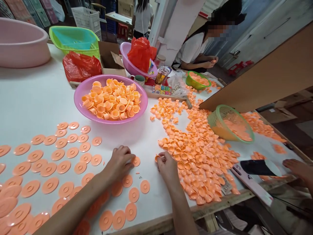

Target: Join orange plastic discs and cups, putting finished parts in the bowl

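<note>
My left hand (119,162) is over the white tabletop, fingers curled and closed at the edge of a small orange plastic saucer (136,161). To its right, my right hand (168,167) pinches a small orange toy cup (156,158) between thumb and fingers, partly hidden by them. Many flat orange saucers (64,166) with raised rings lie spread around my left forearm. A large heap of orange toy cups (202,153) covers the table beside my right hand. Beyond my hands, a pink-purple bowl (81,109) holds a pile of orange cups, some apparently joined to saucers.
A green basket (221,119) with orange pieces stands on the right, near a cardboard sheet (256,71). Red bags, a box, a mug (139,80) and a pink tub (22,49) line the back. Another person (193,52) sits across; someone's hand (297,168) shows at right.
</note>
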### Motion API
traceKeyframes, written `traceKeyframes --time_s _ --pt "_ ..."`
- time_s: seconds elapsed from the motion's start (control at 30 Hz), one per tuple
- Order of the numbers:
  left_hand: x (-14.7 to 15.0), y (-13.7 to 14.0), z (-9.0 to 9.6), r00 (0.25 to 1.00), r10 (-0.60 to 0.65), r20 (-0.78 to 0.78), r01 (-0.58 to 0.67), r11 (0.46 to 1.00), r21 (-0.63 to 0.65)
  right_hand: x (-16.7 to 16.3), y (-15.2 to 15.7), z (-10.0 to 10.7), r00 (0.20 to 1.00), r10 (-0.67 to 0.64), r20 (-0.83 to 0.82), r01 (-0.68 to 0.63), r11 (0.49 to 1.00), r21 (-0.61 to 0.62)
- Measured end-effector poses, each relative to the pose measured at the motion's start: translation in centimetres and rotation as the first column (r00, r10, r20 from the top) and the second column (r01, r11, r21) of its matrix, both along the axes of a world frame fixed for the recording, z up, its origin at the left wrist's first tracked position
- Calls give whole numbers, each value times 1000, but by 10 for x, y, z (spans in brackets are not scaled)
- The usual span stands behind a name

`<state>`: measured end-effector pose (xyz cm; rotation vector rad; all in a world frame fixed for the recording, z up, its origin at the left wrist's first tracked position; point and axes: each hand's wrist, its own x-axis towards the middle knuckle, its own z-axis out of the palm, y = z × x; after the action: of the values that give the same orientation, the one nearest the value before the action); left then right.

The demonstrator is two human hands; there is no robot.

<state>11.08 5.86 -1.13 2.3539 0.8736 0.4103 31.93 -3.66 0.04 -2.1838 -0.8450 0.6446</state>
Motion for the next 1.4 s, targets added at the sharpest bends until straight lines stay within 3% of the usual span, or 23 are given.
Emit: traceKeyframes --time_s 0.1,0.23,0.47,0.67,0.93,1.1,1.27,1.33,1.4 --pt "8 3 -4 999 37 17 -37 999 -14 -18 1 3 953 33 -300 -25 999 31" --pt "10 1 -7 996 76 42 -73 995 -69 -44 14 1 891 98 -443 -77 995 66" --pt "12 1 -2 993 99 58 -87 980 -178 -64 32 0 915 114 -387 -114 993 23" --pt "21 11 7 981 192 26 -172 926 -336 -61 31 -2 922 176 -345 -169 984 50" --pt "33 8 6 955 290 -59 -292 885 -364 -59 36 -8 902 176 -394 -200 979 -21" --pt "26 -3 3 961 276 25 -256 917 -305 -72 26 -16 925 67 -373 -41 996 77" --pt "27 -9 4 939 325 114 -292 927 -236 -72 26 -22 878 131 -461 -86 989 118" --pt "25 -5 11 923 352 157 -313 922 -229 -67 21 -18 834 199 -515 -106 973 205" --pt "20 8 31 903 376 207 -328 916 -232 -55 9 -8 832 230 -505 -95 956 277"
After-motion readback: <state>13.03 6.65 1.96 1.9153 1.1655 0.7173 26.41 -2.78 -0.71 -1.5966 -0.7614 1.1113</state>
